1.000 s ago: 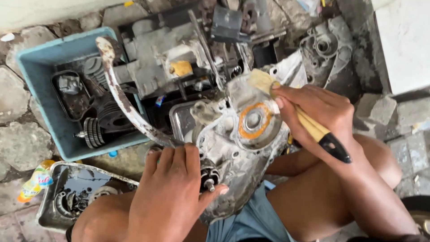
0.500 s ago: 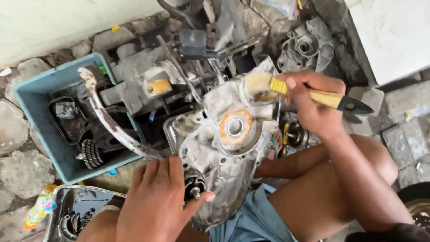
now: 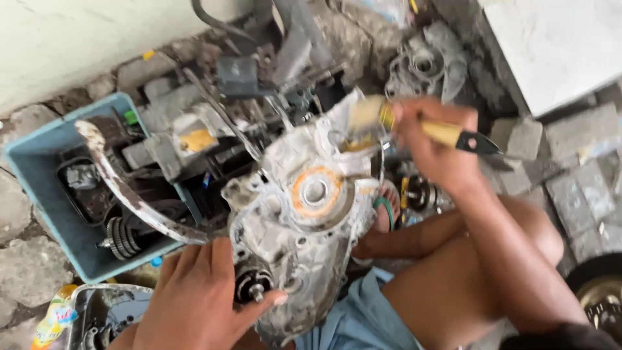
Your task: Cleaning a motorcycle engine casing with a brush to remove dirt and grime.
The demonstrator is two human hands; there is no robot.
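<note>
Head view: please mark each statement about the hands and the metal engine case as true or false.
1. The right hand holds a paintbrush with a yellow and black handle. True.
2. The left hand grips the lower end of the grey engine case. True.
3. The blue plastic tub lies to the right of the engine case. False: it lies to its left.
4. The ring around the case's round opening is green. False: it is orange.
5. The paintbrush bristles are near the case's top edge. True.

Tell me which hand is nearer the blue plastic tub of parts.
Left. The left hand grips the engine casing just right of the blue tub; the right hand, holding a paintbrush, works beyond the casing.
</note>
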